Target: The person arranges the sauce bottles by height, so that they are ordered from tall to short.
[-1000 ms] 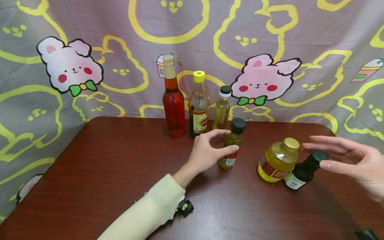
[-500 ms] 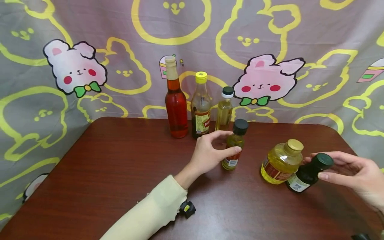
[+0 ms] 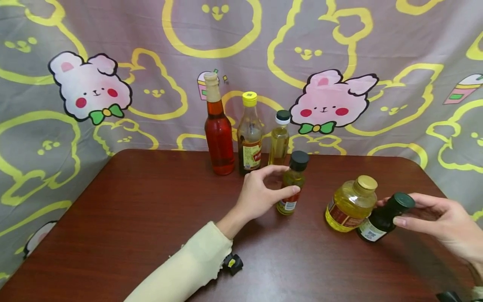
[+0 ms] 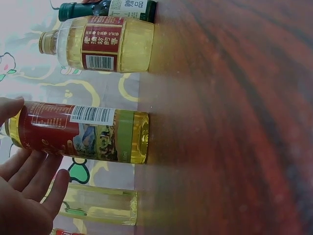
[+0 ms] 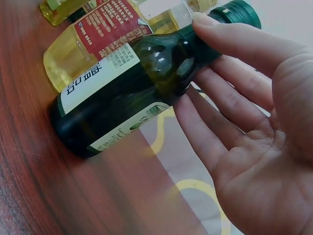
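Note:
My left hand holds a small oil bottle with a black cap and red label, thumb on the near side and fingers behind. In the left wrist view that oil bottle stands on the table. At the right, my right hand grips a dark green bottle by its neck, just under the green cap. The right wrist view shows the thumb on one side of the dark green bottle and fingers on the other. A round bottle of yellow oil with a gold cap stands close beside it.
Along the back of the brown table stand a tall red bottle, a yellow-capped sauce bottle and a slim pale oil bottle. A patterned cloth hangs behind them. A black wrist device shows below my left sleeve.
My right hand has lowered and closed round the dark green bottle's neck, having been beside its cap. The left hand and its oil bottle keep their place.

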{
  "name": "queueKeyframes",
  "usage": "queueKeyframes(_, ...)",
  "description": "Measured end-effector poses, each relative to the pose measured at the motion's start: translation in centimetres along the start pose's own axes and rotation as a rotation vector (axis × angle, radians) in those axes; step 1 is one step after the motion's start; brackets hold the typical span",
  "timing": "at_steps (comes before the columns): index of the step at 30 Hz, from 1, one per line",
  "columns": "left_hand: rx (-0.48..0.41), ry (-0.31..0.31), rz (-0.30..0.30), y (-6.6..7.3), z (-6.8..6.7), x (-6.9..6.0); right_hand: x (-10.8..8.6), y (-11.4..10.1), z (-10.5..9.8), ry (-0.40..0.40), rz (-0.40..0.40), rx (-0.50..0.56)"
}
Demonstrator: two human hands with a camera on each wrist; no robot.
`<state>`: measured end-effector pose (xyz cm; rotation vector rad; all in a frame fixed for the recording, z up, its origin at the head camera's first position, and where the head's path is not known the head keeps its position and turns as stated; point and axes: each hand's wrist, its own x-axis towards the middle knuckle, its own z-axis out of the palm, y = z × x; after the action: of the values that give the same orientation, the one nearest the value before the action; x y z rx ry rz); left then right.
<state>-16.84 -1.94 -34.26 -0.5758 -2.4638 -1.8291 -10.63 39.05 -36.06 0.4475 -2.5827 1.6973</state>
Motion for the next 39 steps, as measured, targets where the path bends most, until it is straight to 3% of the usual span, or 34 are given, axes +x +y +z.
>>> queueKeyframes(4, 0.014, 0.004, -0.012, -0.1, -0.1, -0.1, 0.3, -0.2, 0.0, 0.012, 0.022, -0.081)
queueKeyframes(11, 0.002, -0.033, -0.032, 0.0, -0.6, 0.2, 0.5, -0.4, 0.2, 0.01, 0.04, -0.1)
queueKeyframes(18, -0.001, -0.076, -0.05, 0.3, -0.9, 0.4, 0.5, -0.4, 0.3, -0.037, -0.025, 0.022)
queueKeyframes(22, -0.004, -0.078, -0.063, 0.2, -0.8, 0.5, 0.5, -0.4, 0.4, -0.048, -0.023, 0.014)
queueKeyframes(32, 0.017, 0.009, -0.05, 0.5, 0.3, 0.3, 0.1, -0.3, 0.3, -0.039, 0.002, 0.023)
queueKeyframes(39, 0.005, 0.112, -0.051, 1.0, 2.0, 1.0, -0.1, -0.4, 0.1, -0.033, 0.01, -0.073)
